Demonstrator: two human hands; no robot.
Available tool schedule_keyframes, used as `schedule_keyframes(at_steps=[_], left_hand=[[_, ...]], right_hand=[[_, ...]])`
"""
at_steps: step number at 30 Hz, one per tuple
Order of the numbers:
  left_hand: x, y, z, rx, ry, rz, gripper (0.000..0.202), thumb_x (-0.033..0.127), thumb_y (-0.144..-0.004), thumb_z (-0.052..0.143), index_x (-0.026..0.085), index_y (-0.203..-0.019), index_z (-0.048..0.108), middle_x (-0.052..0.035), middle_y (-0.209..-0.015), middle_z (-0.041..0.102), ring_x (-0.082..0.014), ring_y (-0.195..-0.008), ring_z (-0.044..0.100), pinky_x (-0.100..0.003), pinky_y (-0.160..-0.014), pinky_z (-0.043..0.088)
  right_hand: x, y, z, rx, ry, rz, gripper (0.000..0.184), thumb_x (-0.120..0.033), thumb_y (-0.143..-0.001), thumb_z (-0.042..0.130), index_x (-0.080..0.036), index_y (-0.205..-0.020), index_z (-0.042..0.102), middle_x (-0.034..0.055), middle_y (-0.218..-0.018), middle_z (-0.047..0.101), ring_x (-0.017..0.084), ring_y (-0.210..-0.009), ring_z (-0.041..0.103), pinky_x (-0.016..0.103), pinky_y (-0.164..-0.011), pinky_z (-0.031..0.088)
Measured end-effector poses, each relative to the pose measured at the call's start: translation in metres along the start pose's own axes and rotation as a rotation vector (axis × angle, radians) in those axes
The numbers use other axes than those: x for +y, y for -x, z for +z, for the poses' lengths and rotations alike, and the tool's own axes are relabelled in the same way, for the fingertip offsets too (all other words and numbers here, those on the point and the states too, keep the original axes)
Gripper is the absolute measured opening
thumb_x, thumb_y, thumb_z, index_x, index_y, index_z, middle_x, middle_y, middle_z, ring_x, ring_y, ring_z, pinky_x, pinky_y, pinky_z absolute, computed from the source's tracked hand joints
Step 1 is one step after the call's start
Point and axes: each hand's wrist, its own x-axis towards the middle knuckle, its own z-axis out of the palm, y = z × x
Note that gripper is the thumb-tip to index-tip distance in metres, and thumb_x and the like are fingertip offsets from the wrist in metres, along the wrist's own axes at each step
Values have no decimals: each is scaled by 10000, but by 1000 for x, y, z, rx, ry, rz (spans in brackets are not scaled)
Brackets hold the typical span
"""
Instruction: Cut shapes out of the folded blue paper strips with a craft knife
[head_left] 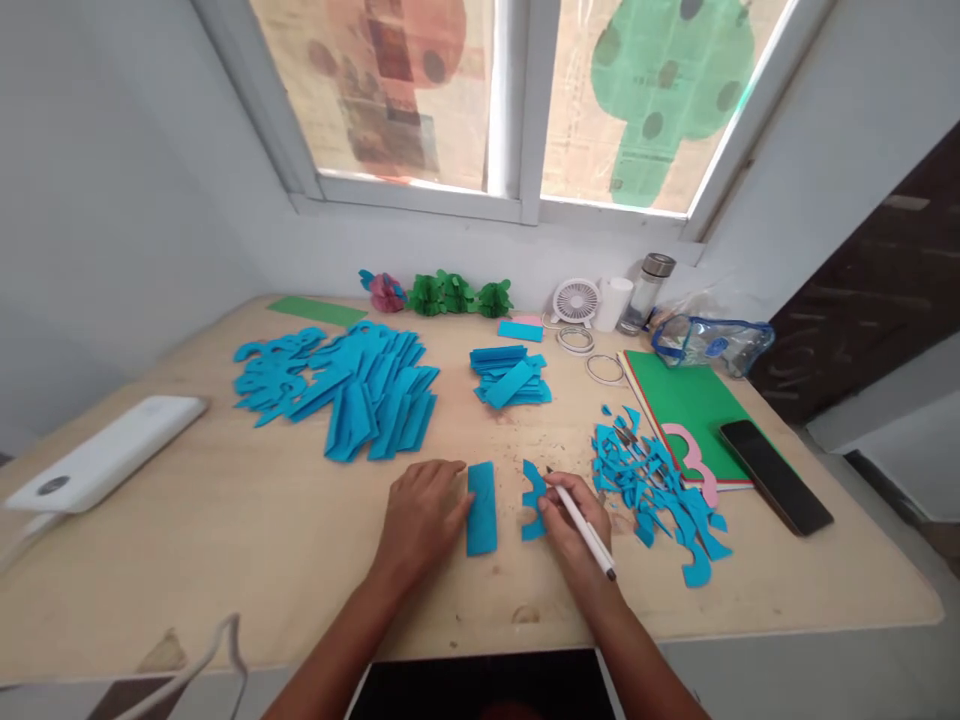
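A folded blue paper strip (482, 508) lies upright in front of me on the wooden table. Against its left edge rests my left hand (426, 515), palm down, thumb touching the strip and fingers loosely extended. My right hand (577, 520) is closed around a white pen (585, 530), whose dark tip points up and left. The same hand's thumb and fingers also hold a blue paper cut-out (533, 500) with a wavy, notched edge. A small gap of table separates the strip from the cut-out.
Blue folded paper pieces (382, 390) are heaped at left, with a smaller stack (511, 377) mid-table. Blue scraps (652, 480) lie right, beside green sheets (690, 410), a pink cut-out (694, 465) and a phone (776, 475). A white power bank (112, 450) sits far left.
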Motion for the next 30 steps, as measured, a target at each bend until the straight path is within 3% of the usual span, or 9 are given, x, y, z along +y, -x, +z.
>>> schedule_keyframes(at_steps=[3,6,8,16,25,30], left_hand=[[-10,-18,-6,-139,-171,-40,271,295,-823,585,207,-1074,635,-119,-1054,678,-331,-997,618,-442,-807,474],[-7,-33,-12,-336,-230,-96,209,272,-834,583,206,-1020,654,-110,-1060,654,-313,-993,607,-428,-835,439],[-2,-40,-15,-388,-229,-112,184,229,-827,584,206,-991,663,-100,-1047,650,-303,-996,603,-413,-831,422],[4,-47,-15,-455,-200,-100,278,125,-806,573,216,-1052,662,-77,-1076,648,-270,-1062,585,-372,-855,410],[6,-54,-12,-464,-186,-64,142,89,-765,541,195,-835,606,-75,-951,658,-275,-952,585,-365,-785,393],[3,-47,-6,-374,21,-130,101,162,-790,510,200,-712,562,-49,-794,655,-240,-821,596,-357,-747,407]], right_hand=[[-1,-4,-5,1,23,-12,214,-353,-801,645,-222,-966,680,9,-733,660,172,-651,637,251,-568,527],[-1,-2,-4,-4,74,-15,218,-379,-815,638,-219,-954,690,6,-712,658,167,-619,627,247,-555,525],[0,0,-3,-23,112,-20,225,-369,-826,634,-209,-972,694,12,-735,667,165,-637,633,241,-567,527],[8,3,-3,-24,214,-45,243,-357,-829,643,-201,-1003,712,40,-807,691,180,-694,657,244,-613,554],[5,4,0,-29,260,-58,189,-296,-828,603,-222,-968,706,15,-780,671,163,-681,640,225,-613,523],[5,3,-1,-29,257,-65,192,-304,-828,602,-212,-957,710,17,-771,673,158,-660,638,219,-591,518]])
